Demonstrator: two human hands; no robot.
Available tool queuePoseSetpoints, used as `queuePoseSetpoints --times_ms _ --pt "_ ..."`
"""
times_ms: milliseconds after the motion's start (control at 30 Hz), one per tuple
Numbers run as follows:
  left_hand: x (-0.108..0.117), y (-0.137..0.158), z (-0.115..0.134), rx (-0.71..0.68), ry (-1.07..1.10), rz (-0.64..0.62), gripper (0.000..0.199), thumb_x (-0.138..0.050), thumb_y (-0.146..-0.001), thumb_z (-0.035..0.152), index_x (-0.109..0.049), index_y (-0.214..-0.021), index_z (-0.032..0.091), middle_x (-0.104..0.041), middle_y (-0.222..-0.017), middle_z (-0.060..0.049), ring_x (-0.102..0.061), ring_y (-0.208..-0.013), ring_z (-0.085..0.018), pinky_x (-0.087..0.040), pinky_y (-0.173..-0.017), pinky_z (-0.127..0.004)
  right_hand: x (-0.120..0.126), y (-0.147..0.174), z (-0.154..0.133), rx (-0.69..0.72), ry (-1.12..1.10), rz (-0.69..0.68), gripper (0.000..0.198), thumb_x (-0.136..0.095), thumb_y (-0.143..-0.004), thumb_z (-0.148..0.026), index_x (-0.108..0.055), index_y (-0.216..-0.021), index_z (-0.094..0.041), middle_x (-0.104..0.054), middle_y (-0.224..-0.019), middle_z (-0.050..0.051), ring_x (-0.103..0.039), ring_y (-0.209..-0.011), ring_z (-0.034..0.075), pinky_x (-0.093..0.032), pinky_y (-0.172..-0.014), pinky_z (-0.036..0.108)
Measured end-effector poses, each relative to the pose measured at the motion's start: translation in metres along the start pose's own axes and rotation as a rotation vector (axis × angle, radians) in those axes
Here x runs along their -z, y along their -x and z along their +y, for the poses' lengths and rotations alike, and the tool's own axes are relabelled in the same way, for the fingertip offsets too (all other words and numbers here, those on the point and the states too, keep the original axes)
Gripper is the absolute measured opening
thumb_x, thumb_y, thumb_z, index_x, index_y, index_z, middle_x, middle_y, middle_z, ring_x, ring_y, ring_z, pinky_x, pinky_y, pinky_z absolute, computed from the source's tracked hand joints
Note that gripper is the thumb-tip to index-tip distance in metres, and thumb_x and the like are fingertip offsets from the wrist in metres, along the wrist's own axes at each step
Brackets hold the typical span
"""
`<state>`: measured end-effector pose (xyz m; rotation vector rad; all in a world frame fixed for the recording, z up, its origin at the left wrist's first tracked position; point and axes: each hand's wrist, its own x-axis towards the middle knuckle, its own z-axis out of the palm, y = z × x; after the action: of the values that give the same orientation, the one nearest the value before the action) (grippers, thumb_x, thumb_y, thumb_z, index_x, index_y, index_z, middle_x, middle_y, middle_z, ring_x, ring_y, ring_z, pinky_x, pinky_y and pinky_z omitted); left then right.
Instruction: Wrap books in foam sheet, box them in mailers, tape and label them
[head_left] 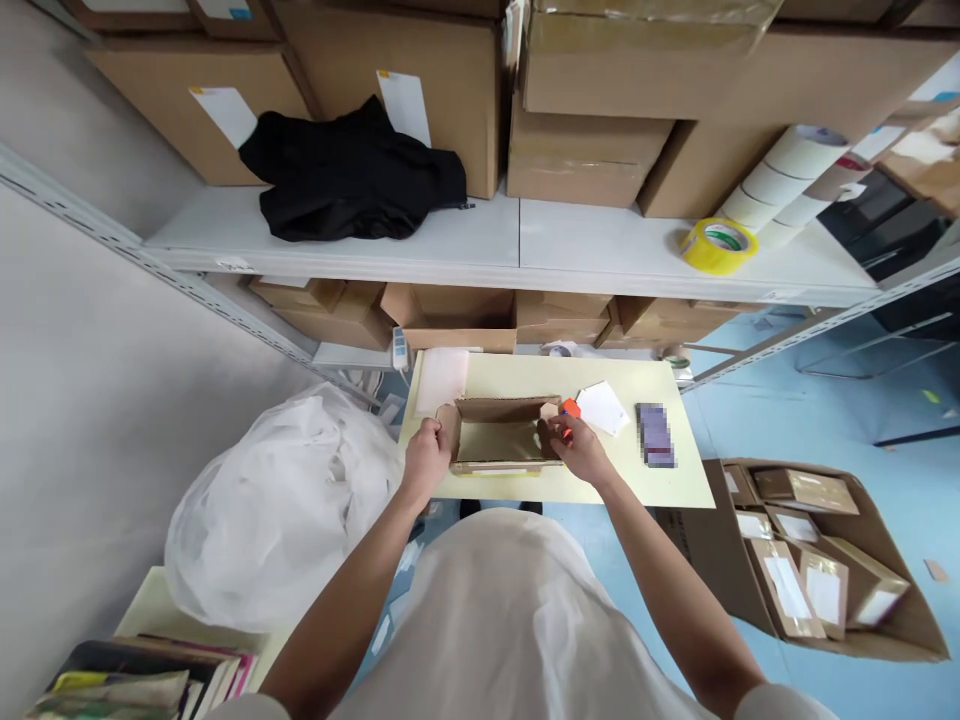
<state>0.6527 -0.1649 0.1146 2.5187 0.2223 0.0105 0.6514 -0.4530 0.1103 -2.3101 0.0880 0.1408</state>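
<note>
A small cardboard box stands on a pale yellow table; I can look through its top to a pale inside. My left hand is closed on the flap at the box's left end. At the right end, my right hand has its fingers closed on the other flap. A small orange-red object shows just behind the right fingers; its kind is unclear, and so is whether the hand touches it. White paper pieces lie right of the box, and a pale sheet lies to its left.
A blurred purple item lies on the table's right. Behind, a shelf holds cartons, a black garment and yellow tape. A large carton of packed boxes stands right; a white plastic bag bulges left.
</note>
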Motion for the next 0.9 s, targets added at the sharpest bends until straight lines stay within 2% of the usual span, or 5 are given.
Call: queuePoseSetpoints --times_ms 233,400,600,733,900 --pt "0.008 0.003 0.006 0.021 0.075 -0.115 0.012 -0.048 -0.085 0.023 -0.058 -0.08 0.02 -0.07 -0.081 -0.004 -0.066 -0.074 -0.018 -0.045 -0.069 -0.026 0.001 -0.006 -0.003 0.075 -0.052 -0.168 0.048 -0.057 -0.077 -0.036 -0.057 -0.122 -0.021 -0.057 -0.106 0.009 -0.058 -0.079 0.018 -0.052 -0.079 0.039" --pt "0.016 0.002 0.019 -0.025 -0.142 -0.186 0.017 -0.046 -0.086 0.026 -0.061 -0.082 0.02 -0.07 -0.082 -0.006 -0.066 -0.078 -0.021 -0.044 -0.067 -0.028 0.005 -0.008 0.0 0.186 0.037 -0.315 0.057 -0.056 -0.08 -0.041 -0.051 -0.133 -0.022 -0.055 -0.118 0.011 -0.056 -0.102 0.023 -0.045 -0.095 0.041" --pt "0.016 -0.002 0.033 -0.054 -0.095 -0.243 0.027 -0.052 -0.084 0.04 -0.063 -0.097 0.018 -0.071 -0.08 -0.007 -0.066 -0.076 -0.022 -0.048 -0.072 -0.031 0.01 -0.006 -0.005 0.203 0.206 -0.524 0.073 -0.026 -0.091 -0.06 -0.009 -0.152 -0.024 -0.034 -0.151 0.011 -0.03 -0.137 0.031 -0.022 -0.11 0.05" --pt "0.018 0.004 0.028 -0.094 0.106 -0.275 0.039 -0.05 -0.084 0.047 -0.063 -0.106 0.018 -0.072 -0.097 -0.008 -0.067 -0.091 -0.022 -0.05 -0.083 -0.032 0.013 0.0 -0.004 0.198 0.286 -0.584 0.083 -0.029 -0.088 -0.067 0.011 -0.149 -0.029 -0.022 -0.157 0.007 -0.027 -0.137 0.035 -0.023 -0.107 0.054" --pt "0.033 0.008 0.002 -0.274 0.164 -0.442 0.051 -0.062 -0.075 0.05 -0.062 -0.116 0.018 -0.067 -0.117 -0.01 -0.061 -0.109 -0.026 -0.048 -0.094 -0.038 0.008 0.01 0.01 0.282 0.368 -0.52 0.092 -0.05 -0.079 -0.067 -0.004 -0.151 -0.032 -0.012 -0.159 0.006 -0.032 -0.133 0.037 -0.027 -0.103 0.059"
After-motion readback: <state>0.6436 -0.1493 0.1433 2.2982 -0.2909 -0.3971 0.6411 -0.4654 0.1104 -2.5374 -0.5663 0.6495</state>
